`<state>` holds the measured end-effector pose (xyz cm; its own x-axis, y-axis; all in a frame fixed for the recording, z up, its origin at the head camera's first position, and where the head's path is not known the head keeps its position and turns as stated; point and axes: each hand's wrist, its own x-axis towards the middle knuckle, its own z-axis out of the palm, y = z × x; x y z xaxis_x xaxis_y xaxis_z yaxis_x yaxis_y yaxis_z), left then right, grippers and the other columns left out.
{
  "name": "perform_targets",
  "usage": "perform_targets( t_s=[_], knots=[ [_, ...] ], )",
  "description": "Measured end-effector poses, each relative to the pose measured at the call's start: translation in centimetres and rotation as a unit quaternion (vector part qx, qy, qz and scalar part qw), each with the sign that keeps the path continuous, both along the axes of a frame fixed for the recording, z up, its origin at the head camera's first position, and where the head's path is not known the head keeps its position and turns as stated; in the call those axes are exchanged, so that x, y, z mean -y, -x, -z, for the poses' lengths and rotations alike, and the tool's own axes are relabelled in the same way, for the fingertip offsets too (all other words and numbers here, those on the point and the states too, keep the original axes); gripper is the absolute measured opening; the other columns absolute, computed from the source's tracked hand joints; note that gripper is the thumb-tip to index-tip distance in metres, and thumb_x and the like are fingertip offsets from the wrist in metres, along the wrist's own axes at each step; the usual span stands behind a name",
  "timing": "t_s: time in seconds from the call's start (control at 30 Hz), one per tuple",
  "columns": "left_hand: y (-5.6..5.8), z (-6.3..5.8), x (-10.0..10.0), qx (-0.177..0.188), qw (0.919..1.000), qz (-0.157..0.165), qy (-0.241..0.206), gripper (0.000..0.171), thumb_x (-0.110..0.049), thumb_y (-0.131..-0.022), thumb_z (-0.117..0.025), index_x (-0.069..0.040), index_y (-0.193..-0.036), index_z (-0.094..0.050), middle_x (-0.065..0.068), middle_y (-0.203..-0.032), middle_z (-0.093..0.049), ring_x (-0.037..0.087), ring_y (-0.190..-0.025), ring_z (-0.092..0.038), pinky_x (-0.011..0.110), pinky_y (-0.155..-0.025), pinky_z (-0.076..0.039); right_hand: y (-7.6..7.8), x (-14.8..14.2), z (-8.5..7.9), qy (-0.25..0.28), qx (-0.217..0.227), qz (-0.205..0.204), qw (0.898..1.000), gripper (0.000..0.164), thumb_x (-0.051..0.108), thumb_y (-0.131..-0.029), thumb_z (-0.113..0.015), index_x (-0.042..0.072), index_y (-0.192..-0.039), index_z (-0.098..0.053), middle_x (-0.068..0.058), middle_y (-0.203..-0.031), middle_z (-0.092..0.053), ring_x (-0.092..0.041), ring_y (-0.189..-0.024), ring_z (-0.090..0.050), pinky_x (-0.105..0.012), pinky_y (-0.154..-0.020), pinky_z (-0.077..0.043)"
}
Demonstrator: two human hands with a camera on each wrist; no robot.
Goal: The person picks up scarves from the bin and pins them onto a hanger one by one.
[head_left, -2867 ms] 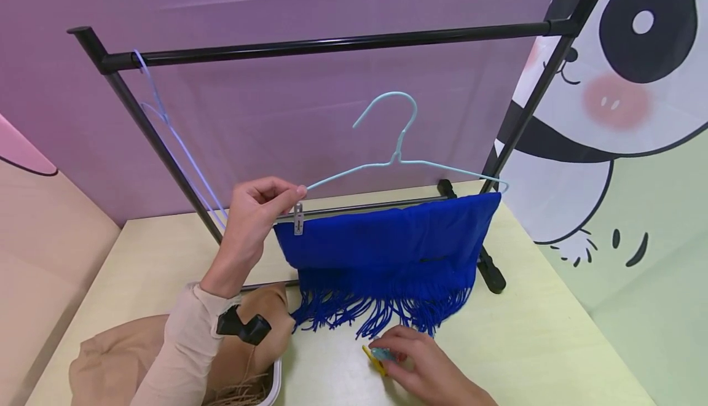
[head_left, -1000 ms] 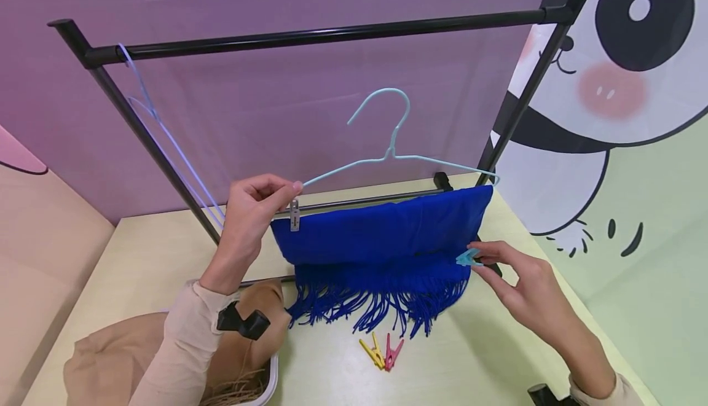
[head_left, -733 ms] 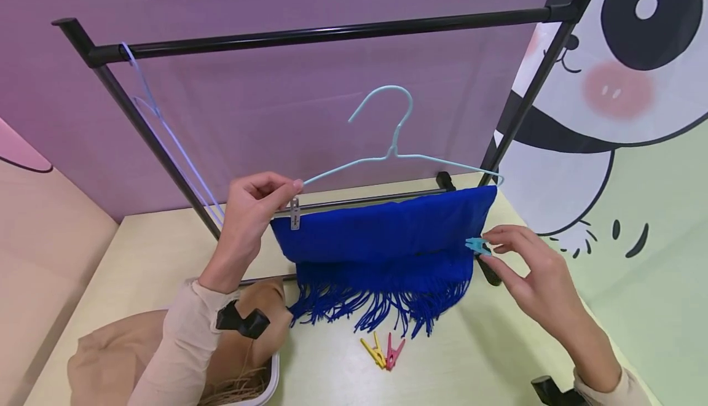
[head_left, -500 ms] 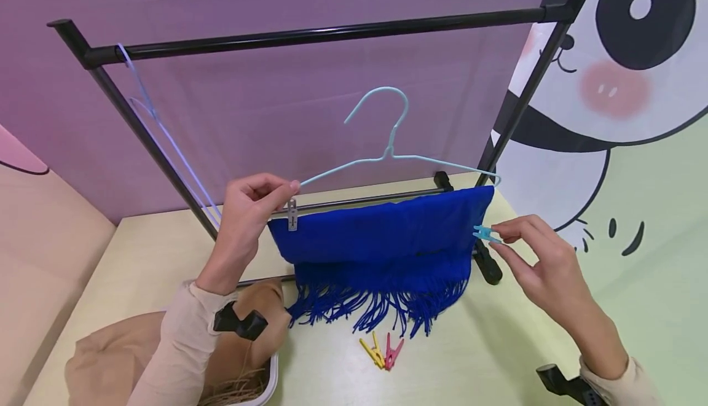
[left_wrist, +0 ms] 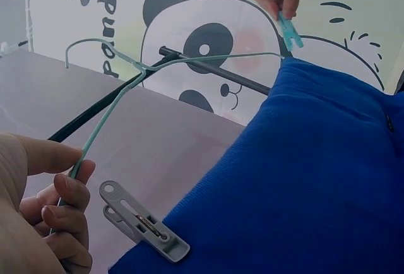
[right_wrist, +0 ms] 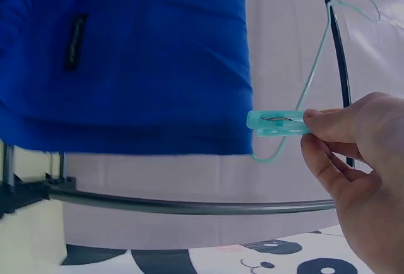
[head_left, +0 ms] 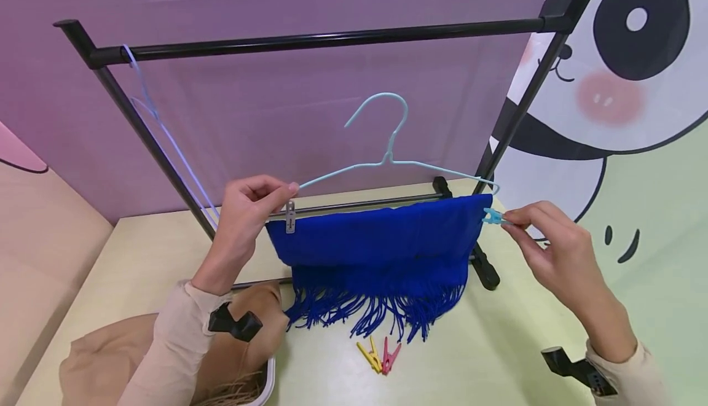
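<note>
My left hand (head_left: 247, 215) grips the left end of a light-green wire hanger (head_left: 391, 160), held below the rack's bar. Over the hanger hangs a folded blue fringed scarf (head_left: 381, 240). A grey clothespin (left_wrist: 145, 222) clips the scarf's upper left corner beside my left hand. My right hand (head_left: 558, 252) pinches a teal clothespin (right_wrist: 278, 122) between thumb and fingers. Its jaws are at the scarf's right edge, just below the hanger's right end; whether they bite the cloth I cannot tell. In the right wrist view a small black label (right_wrist: 75, 41) shows on the scarf.
A black rack (head_left: 332, 39) stands behind, with a lilac hanger (head_left: 160, 120) at its left end. A yellow clothespin (head_left: 370, 355) and a pink clothespin (head_left: 390, 357) lie on the table. Brown cloth (head_left: 110, 357) spills over a white-rimmed container (head_left: 270, 378) at lower left.
My right hand picked up the teal clothespin from beside the yellow and pink ones. It carried it up and right to the scarf's right edge. The left hand kept its hold.
</note>
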<state>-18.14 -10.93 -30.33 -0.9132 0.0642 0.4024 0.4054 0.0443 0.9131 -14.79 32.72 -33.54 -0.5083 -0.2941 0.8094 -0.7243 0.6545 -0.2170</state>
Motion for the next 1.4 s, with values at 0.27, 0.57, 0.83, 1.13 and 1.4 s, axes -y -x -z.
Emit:
perform_targets(
  t_s=[0.27, 0.57, 0.83, 1.13, 1.4],
  knots=[
    [0.3, -0.2, -0.4, -0.017, 0.9998, 0.007, -0.003, 0.021, -0.015, -0.091, -0.074, 0.006, -0.087, -0.074, 0.002, -0.066, -0.056, 0.023, -0.069, -0.048, 0.030, -0.061, -0.041, 1.4, -0.4, -2.4, -0.040, 0.013, 0.000, 0.999, 0.026, -0.016, -0.074, -0.076, -0.001, -0.093, -0.072, -0.005, -0.087, -0.067, -0.002, -0.086, -0.056, -0.007, -0.082, -0.040],
    [0.1, 0.2, -0.7, -0.038, 0.9991, -0.006, -0.020, 0.019, -0.012, -0.090, -0.074, 0.005, -0.083, -0.074, 0.014, -0.074, -0.066, 0.022, -0.073, -0.055, 0.031, -0.062, -0.043, 2.3, -0.7, -3.2, -0.094, 0.047, -0.001, 0.994, 0.035, -0.016, -0.070, -0.080, 0.007, -0.097, -0.074, 0.002, -0.091, -0.066, -0.001, -0.082, -0.054, -0.010, -0.069, -0.041],
    [0.1, 0.1, -0.8, -0.043, 0.9989, 0.007, -0.018, 0.023, -0.014, -0.090, -0.075, 0.002, -0.074, -0.071, 0.009, -0.067, -0.063, 0.021, -0.071, -0.053, 0.031, -0.064, -0.042, 3.0, -1.0, -2.7, -0.108, 0.046, -0.013, 0.993, 0.008, 0.004, -0.089, -0.073, 0.007, -0.095, -0.074, 0.002, -0.091, -0.068, -0.005, -0.082, -0.056, -0.009, -0.076, -0.042],
    [0.3, 0.6, -0.7, -0.032, 0.9994, 0.004, -0.013, 0.032, -0.015, -0.090, -0.075, 0.010, -0.072, -0.066, 0.004, -0.062, -0.060, 0.023, -0.068, -0.049, 0.032, -0.063, -0.039, 3.0, -1.0, -2.1, -0.101, 0.042, -0.023, 0.994, 0.044, 0.045, -0.099, -0.051, 0.009, -0.097, -0.075, 0.003, -0.091, -0.067, -0.003, -0.080, -0.056, -0.009, -0.073, -0.043],
    [0.2, 0.6, -0.7, -0.023, 0.9996, -0.014, -0.005, 0.034, -0.017, -0.090, -0.075, 0.010, -0.073, -0.066, 0.004, -0.062, -0.060, 0.024, -0.071, -0.049, 0.032, -0.065, -0.039, 3.0, -0.4, -1.9, -0.110, 0.022, -0.008, 0.994, 0.059, 0.052, -0.100, -0.044, 0.003, -0.107, -0.074, -0.004, -0.094, -0.066, -0.009, -0.079, -0.055, -0.013, -0.063, -0.043]
  ],
)
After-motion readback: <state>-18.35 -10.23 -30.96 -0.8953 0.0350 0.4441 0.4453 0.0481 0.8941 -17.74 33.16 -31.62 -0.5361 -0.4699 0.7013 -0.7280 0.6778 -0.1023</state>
